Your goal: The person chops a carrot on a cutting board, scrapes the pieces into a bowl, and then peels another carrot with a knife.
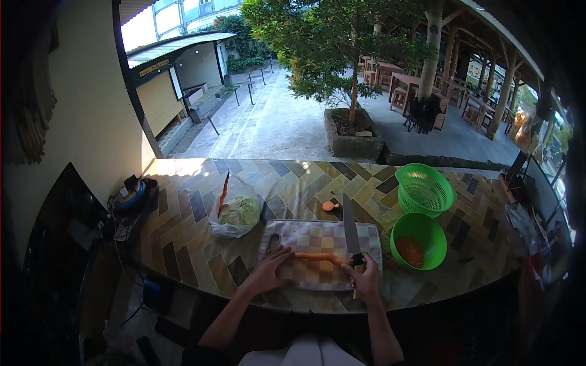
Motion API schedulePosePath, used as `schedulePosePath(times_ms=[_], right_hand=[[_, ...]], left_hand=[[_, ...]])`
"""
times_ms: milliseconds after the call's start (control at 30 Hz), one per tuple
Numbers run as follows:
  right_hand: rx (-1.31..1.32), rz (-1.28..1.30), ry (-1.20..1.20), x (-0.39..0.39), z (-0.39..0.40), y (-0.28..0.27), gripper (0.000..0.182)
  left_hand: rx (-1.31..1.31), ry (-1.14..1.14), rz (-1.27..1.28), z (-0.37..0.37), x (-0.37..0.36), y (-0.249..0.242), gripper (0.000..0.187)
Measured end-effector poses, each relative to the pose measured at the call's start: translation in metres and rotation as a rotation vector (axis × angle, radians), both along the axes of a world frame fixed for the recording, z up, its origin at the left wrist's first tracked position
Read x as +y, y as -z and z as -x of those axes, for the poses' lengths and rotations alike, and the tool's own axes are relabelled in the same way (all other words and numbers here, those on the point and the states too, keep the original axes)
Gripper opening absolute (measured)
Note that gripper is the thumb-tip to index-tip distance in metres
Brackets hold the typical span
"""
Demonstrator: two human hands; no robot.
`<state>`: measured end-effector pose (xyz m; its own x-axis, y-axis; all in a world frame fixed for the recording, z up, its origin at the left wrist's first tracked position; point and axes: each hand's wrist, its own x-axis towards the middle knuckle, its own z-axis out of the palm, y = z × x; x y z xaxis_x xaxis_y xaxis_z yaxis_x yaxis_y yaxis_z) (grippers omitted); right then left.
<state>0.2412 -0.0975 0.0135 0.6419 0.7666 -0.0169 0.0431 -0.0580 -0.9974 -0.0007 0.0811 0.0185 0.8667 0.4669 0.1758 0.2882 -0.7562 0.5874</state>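
Observation:
A long orange carrot [318, 257] lies across the checkered cutting board [287, 229]. My left hand [271, 270] rests at the board's left side, fingers apart, its fingertips near the carrot's left end. In my right hand [365, 276] is a large knife [350, 226], held by its handle with the blade pointing away from me; the same hand's fingers touch the carrot's right end. Beyond the board are small orange carrot pieces [328, 206].
A plastic bag [229, 230] with a pale green vegetable and a carrot stands left of the board. On the right are a green bowl [436, 246] holding orange bits and a green colander [425, 187]. Electrical items [129, 198] sit far left.

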Motion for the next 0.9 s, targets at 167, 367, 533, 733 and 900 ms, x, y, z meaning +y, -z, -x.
schedulePosePath(times_ms=[167, 367, 533, 733, 900], right_hand=[[-0.011, -0.022, -0.059, 0.006, 0.0, -0.006, 0.031], [0.031, -0.009, -0.176, 0.001, 0.001, -0.017, 0.032], [0.058, -0.062, -0.164, -0.004, 0.003, -0.021, 0.034], [-0.078, -0.038, -0.075, -0.013, 0.003, -0.011, 0.023], [-0.021, 0.033, 0.047, -0.047, 0.009, 0.0, 0.026]], left_hand=[[-0.01, -0.045, 0.005, 0.01, -0.004, -0.004, 0.091], [-0.092, -0.165, -0.065, -0.005, -0.017, -0.004, 0.075], [-0.217, -0.023, -0.03, -0.048, -0.067, -0.033, 0.058], [-0.218, -0.04, 0.146, -0.079, -0.066, -0.006, 0.033], [-0.152, -0.138, -0.105, -0.075, -0.064, -0.008, 0.034]])
